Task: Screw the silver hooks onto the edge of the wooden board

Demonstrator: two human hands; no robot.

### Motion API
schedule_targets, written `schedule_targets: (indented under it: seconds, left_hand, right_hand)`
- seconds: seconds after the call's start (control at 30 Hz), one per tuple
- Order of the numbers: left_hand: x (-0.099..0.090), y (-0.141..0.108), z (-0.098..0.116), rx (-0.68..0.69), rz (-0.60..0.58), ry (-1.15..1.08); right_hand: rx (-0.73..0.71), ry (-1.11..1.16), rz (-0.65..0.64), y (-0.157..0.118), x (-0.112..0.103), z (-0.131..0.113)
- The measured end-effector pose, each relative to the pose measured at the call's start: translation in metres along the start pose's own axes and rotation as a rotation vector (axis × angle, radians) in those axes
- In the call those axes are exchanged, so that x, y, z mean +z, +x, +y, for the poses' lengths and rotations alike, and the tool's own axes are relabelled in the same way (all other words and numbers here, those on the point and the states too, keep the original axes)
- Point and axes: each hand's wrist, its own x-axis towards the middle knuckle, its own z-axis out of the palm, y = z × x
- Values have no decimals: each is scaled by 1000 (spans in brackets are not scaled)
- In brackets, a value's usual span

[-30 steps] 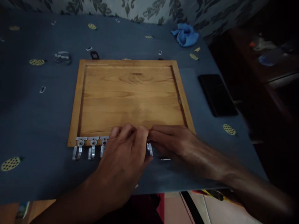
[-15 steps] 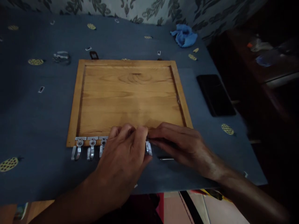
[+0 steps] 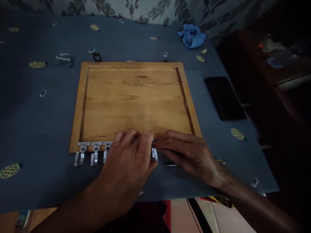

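A wooden panel with a raised frame (image 3: 138, 97) lies flat. Along its near edge runs a metal hook rail (image 3: 96, 148), its hooks pointing toward me. My left hand (image 3: 128, 161) lies across the rail's middle, fingers curled over it and the panel's edge, hiding several hooks. One hook (image 3: 154, 154) shows just right of that thumb. Beside it, my right hand (image 3: 187, 149) has thumb and fingers pinched together at the rail's right end; what they hold is hidden. Below the right fingers lies a thin metal shaft (image 3: 171, 165), partly covered by the hand.
Loose metal hooks (image 3: 64, 60) lie at the back left, and a small brown metal piece (image 3: 97, 57) sits behind the panel. A crumpled blue cloth (image 3: 191, 36) is at the back right. A black phone-like slab (image 3: 224, 98) rests near the right edge of the blue tablecloth (image 3: 48, 129).
My right hand has shifted and turned slightly at the rail's end, uncovering a bit of something yellow and black behind its wrist. The left hand stays put.
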Motion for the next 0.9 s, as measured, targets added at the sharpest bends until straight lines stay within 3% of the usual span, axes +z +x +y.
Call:
schedule_targets:
  seconds: [0.4, 0.9]
  left_hand:
    - [-2, 1, 1, 1, -8, -1]
    - [-2, 0, 0, -29, -28, -51]
  right_hand:
    - [77, 70, 12, 3, -2, -4]
    - [67, 64, 47, 1, 1, -2]
